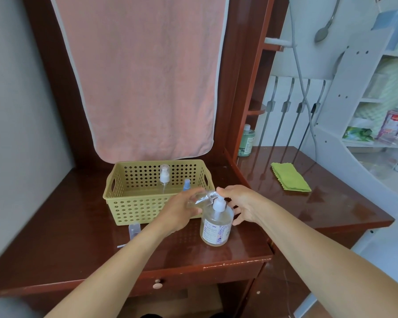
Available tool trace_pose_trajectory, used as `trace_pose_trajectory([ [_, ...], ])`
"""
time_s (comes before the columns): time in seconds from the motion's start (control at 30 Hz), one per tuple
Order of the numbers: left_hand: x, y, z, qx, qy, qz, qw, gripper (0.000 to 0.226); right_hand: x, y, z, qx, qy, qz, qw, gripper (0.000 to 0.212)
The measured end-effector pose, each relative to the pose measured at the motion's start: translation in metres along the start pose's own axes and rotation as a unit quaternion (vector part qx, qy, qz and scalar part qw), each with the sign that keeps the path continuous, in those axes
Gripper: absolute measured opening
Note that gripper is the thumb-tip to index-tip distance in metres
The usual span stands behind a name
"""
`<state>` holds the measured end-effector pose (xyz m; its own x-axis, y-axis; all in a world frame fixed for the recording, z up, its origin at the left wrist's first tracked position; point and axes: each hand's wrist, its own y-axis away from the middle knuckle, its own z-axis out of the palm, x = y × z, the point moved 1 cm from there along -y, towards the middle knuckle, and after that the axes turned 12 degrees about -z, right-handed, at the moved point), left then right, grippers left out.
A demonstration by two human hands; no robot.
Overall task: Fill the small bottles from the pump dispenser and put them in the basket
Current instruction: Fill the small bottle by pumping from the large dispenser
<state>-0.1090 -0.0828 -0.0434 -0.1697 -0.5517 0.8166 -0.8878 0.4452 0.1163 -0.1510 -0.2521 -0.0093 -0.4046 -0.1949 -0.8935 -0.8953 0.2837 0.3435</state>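
The label on the pump dispenser [216,228] carries blue print beside a purple flower pattern, but the writing is too small to read. The dispenser stands upright on the tabletop [78,249], just in front of the right front corner of the basket [136,210].

Your left hand [182,213] reaches in from the lower left with its fingers curled round a small clear bottle [200,199]. You hold it tilted, with its open threaded neck pointing right at the white pump head [219,204].

Your right hand [244,204] comes in from the lower right and is spread loosely. One fingertip rests on top of the pump head and the other fingers hang relaxed beside the dispenser's shoulder, gripping nothing.

Inside the basket stand a clear bottle with a white sprayer [164,177] and a blue-capped bottle [186,184]. A clear cap [134,229] sits on the tabletop by the basket's front left. A folded green cloth [290,180] lies well to the right.
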Motion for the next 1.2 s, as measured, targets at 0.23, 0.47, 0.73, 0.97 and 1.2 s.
trace_pose_trajectory([
  [0.23,0.003,0.004,-0.001,-0.001,0.014,-0.004,1.0,0.055,-0.002,0.006,-0.008,-0.046,-0.019,0.01,0.999,0.044],
  [0.47,0.002,0.003,0.0,-0.004,0.011,0.003,1.0,0.056,0.001,-0.001,-0.002,-0.013,-0.005,0.005,1.0,0.058],
  [0.73,0.003,0.004,-0.002,-0.004,0.02,0.0,1.0,0.055,0.0,0.004,-0.006,-0.033,-0.013,0.005,0.999,0.061],
  [0.97,0.0,0.002,0.001,-0.004,0.023,0.002,1.0,0.054,0.004,-0.002,0.001,-0.011,-0.006,-0.006,1.0,0.056],
  [1.2,-0.003,0.003,0.0,-0.004,0.027,0.001,1.0,0.053,0.006,0.003,0.002,-0.016,-0.012,-0.005,1.0,0.055],
])
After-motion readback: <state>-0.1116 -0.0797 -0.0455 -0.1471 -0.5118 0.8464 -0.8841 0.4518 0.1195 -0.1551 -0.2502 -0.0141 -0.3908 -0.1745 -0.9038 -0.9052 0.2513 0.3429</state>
